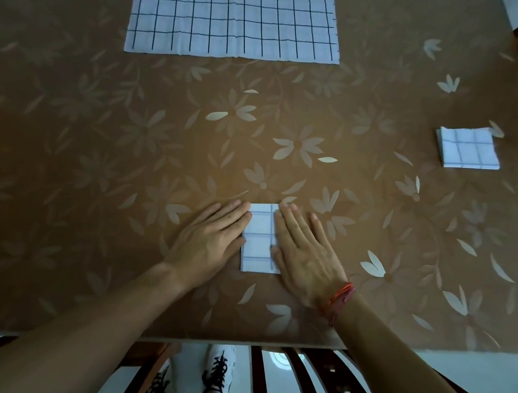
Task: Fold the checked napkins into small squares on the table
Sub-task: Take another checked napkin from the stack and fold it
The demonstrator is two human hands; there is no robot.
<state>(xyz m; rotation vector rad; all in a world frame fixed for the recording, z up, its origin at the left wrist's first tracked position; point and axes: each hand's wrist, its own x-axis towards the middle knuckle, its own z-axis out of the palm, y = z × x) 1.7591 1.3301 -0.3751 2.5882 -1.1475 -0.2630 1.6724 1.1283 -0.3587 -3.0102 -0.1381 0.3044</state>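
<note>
Unfolded checked napkin lay flat at the far side of the table, which had a brown cover with pale flowers. It was the biggest cloth in view, and its far edge was cut off by the top of the picture. A dark wooden chair stood under the near edge of the table, beside two white shoes with black laces.

The left hand and the right hand both lay flat with straight fingers, gripping nothing. They pressed down on the two sides of a small folded napkin near the front edge, so only its middle strip showed between them. A second folded square rested well apart, by the right edge. A red thread was tied around the right wrist.
</note>
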